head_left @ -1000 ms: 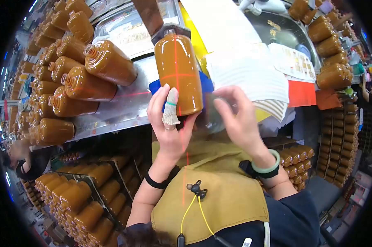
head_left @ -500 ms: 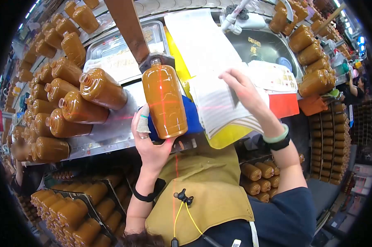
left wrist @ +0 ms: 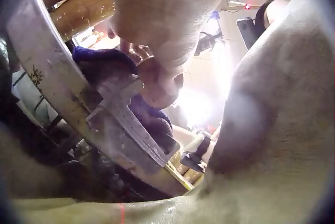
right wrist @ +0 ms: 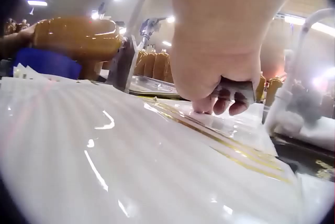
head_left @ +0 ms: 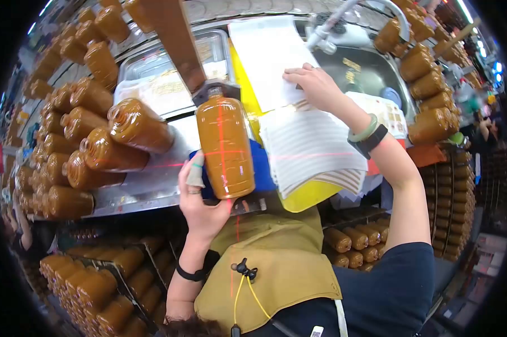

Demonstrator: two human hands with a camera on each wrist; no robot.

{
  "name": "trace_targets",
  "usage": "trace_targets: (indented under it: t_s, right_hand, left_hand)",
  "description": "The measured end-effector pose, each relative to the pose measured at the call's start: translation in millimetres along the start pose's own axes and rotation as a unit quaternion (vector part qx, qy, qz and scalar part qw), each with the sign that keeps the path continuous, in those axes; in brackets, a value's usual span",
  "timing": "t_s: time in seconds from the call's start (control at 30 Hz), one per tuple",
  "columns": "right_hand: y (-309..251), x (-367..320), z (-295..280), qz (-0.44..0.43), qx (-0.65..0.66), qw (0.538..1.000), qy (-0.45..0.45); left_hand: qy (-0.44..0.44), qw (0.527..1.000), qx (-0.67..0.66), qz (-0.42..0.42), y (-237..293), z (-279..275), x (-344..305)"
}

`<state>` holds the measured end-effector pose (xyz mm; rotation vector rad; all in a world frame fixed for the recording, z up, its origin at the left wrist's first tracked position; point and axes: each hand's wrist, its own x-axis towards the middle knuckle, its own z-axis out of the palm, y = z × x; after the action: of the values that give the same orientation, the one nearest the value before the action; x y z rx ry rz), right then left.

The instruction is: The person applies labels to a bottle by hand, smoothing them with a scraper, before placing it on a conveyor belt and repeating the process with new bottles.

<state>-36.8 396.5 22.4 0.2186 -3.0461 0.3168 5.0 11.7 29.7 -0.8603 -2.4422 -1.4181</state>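
A tall, glossy brown bottle with rounded shoulders [head_left: 225, 146] is set lengthwise above a blue cloth pad [head_left: 263, 168] at the front of a grey metal table [head_left: 138, 191], its neck end met by a dark angular bracket [head_left: 218, 91] on a thick brown bar [head_left: 172, 42]. Its base is clasped by the left grip [head_left: 202, 216], fingers along the side and thumb below; on one finger a pale knitted sleeve [head_left: 195, 176] is worn. By the right grip [head_left: 321, 90], a thin, dark, flat piece [right wrist: 235, 89] is pinched, while the fingertips are lowered to a long white sheet [head_left: 265, 53]. Nearer the person, a stack of white striped sheets [head_left: 315, 149] is laid over a yellow sheet [head_left: 304, 197]. To the right a stainless steel sink [head_left: 374, 67] is seen; on the left, similar brown bottles [head_left: 110, 149] are grouped.
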Motion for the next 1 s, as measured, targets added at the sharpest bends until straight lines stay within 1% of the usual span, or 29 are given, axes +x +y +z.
trace_targets:
  t_s: [0.03, 0.1, 0.17, 0.2, 0.23, 0.27, 0.33, 0.37, 0.43, 0.47, 0.5, 0.57, 0.6, 0.63, 0.67, 0.7, 0.73, 0.77, 0.83, 0.87, 0.9, 0.93, 0.97, 1.0]
  right_hand:
    - [5, -11, -7, -0.011, -0.007, 1.000, -0.015]
    - [34, -37, -13, -0.005, 0.005, 1.000, -0.007]
    - [78, -61, -21, 0.062, 0.009, 0.998, 0.006]
    - [84, -70, -41, 0.166, 0.067, 0.983, -0.029]
    - [89, -78, -61, 0.266, 0.124, 0.954, -0.062]
    - [105, -90, -67, 0.270, 0.122, 0.953, -0.062]
    - [134, -112, -74, 0.317, 0.062, 0.939, -0.121]
    - [144, -120, -71, 0.317, 0.062, 0.939, -0.121]
    - [157, -131, -62, 0.302, 0.101, 0.943, -0.096]
    - [162, -137, -54, 0.281, 0.070, 0.955, -0.057]
    - [166, -135, -54, 0.280, 0.071, 0.956, -0.058]
    - [175, -122, -56, 0.390, 0.149, 0.892, -0.176]
    - [174, -115, -54, 0.381, 0.149, 0.902, -0.141]
    - [172, -107, -50, 0.377, 0.149, 0.903, -0.141]
    - [170, -97, -46, 0.344, 0.083, 0.932, -0.078]
    - [165, -87, -42, 0.308, 0.015, 0.951, -0.014]
    - [160, -78, -38, 0.272, 0.074, 0.958, 0.052]
    - [156, -69, -34, 0.270, 0.075, 0.959, 0.051]
    - [140, -48, -29, 0.371, 0.208, 0.896, 0.127]
    - [131, -40, -33, 0.484, 0.258, 0.831, 0.098]
    - [132, -39, -32, 0.482, 0.259, 0.831, 0.098]
    - [133, -39, -31, 0.493, 0.204, 0.846, -0.024]
    - [133, -38, -28, 0.495, 0.144, 0.844, -0.146]
    - [130, -40, -18, 0.407, -0.064, 0.901, -0.138]
  left_hand:
    - [0.003, 1.000, -0.010, -0.029, -1, 2, -3]
    - [-0.006, 1.000, -0.006, -0.022, -3, 1, -3]
    - [-0.015, 0.999, -0.034, -0.028, -2, 3, -3]
    - [-0.014, 0.999, -0.036, -0.035, -2, 3, -4]
    - [-0.013, 0.998, -0.037, -0.042, -3, 3, -4]
    - [-0.023, 0.999, -0.008, -0.029, -2, 0, -3]
    - [-0.020, 0.999, -0.013, -0.023, -2, 2, -2]
    - [-0.016, 1.000, -0.014, -0.018, -2, 3, -2]
    - [-0.015, 1.000, -0.013, -0.021, -1, 3, -2]
    - [-0.015, 1.000, -0.011, -0.025, -1, 3, -2]
    - [-0.015, 0.999, -0.010, -0.027, -1, 3, -3]
    - [-0.011, 0.999, -0.013, -0.031, 0, 3, -4]
    - [-0.009, 0.999, -0.010, -0.032, 0, 2, -4]
    - [-0.008, 1.000, -0.004, -0.024, 1, 2, -4]
    - [-0.007, 1.000, 0.002, -0.016, 2, 2, -3]
    - [-0.004, 1.000, 0.004, -0.017, 2, 2, -2]
    - [-0.004, 1.000, -0.002, -0.016, 3, 2, -2]
    - [-0.005, 1.000, -0.008, -0.016, 4, 2, -2]
    - [-0.006, 1.000, 0.001, -0.014, 3, 1, -3]
    - [-0.008, 1.000, 0.007, -0.011, 3, 1, -2]
    - [-0.006, 1.000, 0.008, -0.011, 3, 0, -2]
    - [-0.005, 1.000, 0.002, -0.010, 4, 1, -1]
    - [-0.004, 1.000, -0.004, -0.010, 4, 1, -1]
    - [-0.001, 1.000, -0.004, -0.012, 4, 1, -1]
